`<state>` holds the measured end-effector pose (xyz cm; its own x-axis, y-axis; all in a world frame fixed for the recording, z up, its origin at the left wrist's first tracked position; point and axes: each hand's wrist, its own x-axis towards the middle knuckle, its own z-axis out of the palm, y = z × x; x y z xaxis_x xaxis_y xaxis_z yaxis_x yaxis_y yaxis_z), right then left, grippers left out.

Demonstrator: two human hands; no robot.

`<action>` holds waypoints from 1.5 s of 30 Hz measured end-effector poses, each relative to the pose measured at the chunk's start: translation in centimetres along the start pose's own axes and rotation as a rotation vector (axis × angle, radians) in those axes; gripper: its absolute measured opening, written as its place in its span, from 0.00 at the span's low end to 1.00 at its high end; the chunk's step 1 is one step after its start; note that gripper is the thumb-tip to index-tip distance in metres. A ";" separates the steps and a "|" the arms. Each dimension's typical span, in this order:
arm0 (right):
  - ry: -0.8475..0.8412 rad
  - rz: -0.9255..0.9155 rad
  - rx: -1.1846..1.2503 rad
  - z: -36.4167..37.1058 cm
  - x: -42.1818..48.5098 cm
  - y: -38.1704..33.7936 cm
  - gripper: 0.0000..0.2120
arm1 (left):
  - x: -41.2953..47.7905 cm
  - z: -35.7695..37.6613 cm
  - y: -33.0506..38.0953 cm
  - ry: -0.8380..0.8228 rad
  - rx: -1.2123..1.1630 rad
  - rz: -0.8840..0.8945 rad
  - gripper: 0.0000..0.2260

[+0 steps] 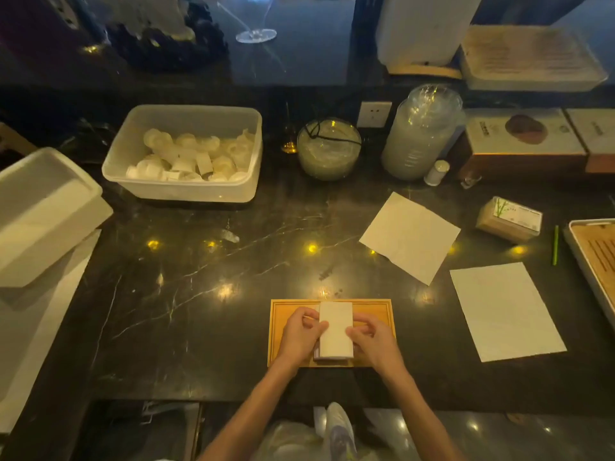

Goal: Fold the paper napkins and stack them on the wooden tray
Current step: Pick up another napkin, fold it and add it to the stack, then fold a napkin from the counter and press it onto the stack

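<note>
A small wooden tray (372, 307) lies on the dark marble counter near the front edge. On it rests a folded white napkin (336, 319), a narrow rectangle on top of a small stack. My left hand (299, 336) grips the napkin's left edge and my right hand (374, 337) grips its right edge, fingers curled against it. Two unfolded napkins lie flat to the right: one turned like a diamond (411, 236), one nearer me (506, 309).
A clear plastic tub (183, 189) of white cups stands at the back left, with a white box (43, 207) further left. Glass jars (327, 149) and a napkin pack (509, 219) sit behind. A larger slatted tray (595, 251) is at the right edge.
</note>
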<state>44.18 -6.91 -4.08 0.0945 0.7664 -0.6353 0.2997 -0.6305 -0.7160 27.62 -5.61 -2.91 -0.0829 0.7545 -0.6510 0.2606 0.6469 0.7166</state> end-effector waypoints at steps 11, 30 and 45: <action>0.031 -0.067 -0.103 0.7 0.0 1.4 0.19 | 1.2 1.2 -2.1 0.100 0.054 0.016 0.05; -0.251 0.020 0.155 3.7 -1.8 1.5 0.30 | -2.5 1.9 -2.2 -0.248 0.003 0.039 0.27; -0.368 0.013 0.393 -0.5 -1.9 2.1 0.27 | -1.4 1.2 -0.6 0.038 0.164 0.066 0.23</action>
<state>45.11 -9.59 -4.25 -0.2647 0.7093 -0.6533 -0.0841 -0.6919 -0.7171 28.78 -7.21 -2.73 -0.0957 0.8005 -0.5917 0.4194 0.5715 0.7053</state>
